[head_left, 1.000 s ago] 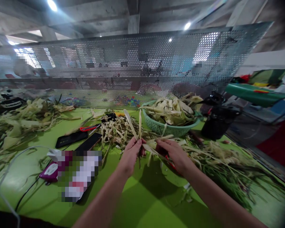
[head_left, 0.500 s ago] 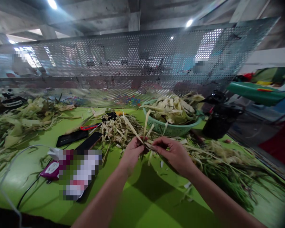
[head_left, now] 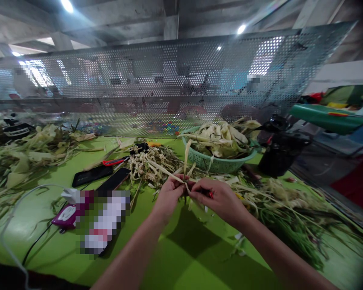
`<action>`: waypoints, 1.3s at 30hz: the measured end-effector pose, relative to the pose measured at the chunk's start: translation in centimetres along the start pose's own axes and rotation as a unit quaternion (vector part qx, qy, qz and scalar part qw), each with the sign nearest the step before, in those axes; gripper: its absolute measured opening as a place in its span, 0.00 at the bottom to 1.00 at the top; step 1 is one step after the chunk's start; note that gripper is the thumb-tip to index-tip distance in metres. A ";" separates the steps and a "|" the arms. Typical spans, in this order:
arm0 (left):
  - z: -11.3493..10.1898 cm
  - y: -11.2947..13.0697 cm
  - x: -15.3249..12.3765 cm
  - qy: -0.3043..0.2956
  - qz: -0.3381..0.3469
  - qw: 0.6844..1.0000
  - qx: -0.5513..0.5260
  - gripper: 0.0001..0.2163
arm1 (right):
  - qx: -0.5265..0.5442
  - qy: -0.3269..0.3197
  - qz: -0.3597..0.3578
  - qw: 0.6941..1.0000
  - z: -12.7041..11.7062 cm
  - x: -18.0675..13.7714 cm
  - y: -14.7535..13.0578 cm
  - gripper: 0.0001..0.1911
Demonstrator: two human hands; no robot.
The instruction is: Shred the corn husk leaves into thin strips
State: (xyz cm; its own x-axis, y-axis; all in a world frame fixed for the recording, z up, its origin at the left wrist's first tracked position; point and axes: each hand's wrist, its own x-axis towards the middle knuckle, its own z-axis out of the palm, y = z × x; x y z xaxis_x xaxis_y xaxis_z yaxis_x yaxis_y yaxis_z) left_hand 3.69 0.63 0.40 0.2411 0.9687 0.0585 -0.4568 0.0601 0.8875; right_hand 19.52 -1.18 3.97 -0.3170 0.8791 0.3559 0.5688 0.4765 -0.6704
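Note:
Over the green table (head_left: 145,257), my left hand (head_left: 168,196) pinches pale dried husk strips between thumb and fingers. One strip (head_left: 186,157) stands upright above the fingertips, while another reaches up and leftward. My right hand (head_left: 219,198) meets the left, its thumb and fingertips closed on the lower end of a husk strip. A small red object (head_left: 211,195) shows at the right hand's fingers; its kind is unclear. Just behind lies a heap of small knotted husk pieces (head_left: 154,161). The point where the strips cross is partly hidden by the fingers.
A green basket (head_left: 220,163) of husks stands behind my hands, beside a black container (head_left: 276,155). At left are phones (head_left: 92,176), a red cutter (head_left: 115,161), a purple power strip (head_left: 65,217) with cables, and loose husks (head_left: 33,157). Green strands (head_left: 299,237) lie right. A perforated metal screen (head_left: 139,88) rises behind.
The husk strip that slanted up at left has swung lower, and its end now passes under my right fingertips. My right hand has moved slightly left, and the red object has come into sight.

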 end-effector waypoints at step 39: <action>0.0 -1.1 -0.4 -0.031 0.150 0.978 0.140 0.08 | 0.044 0.075 -0.050 0.995 1.0 -0.2 -0.2 0.10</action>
State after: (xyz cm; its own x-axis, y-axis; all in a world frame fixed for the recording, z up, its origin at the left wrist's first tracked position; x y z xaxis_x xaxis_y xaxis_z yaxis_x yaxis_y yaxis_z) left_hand 4.06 0.17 -0.58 0.1879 0.9157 0.3551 -0.2637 -0.3012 0.9164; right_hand 18.70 -1.42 3.39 -0.2484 0.8221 0.5123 0.4692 0.5649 -0.6788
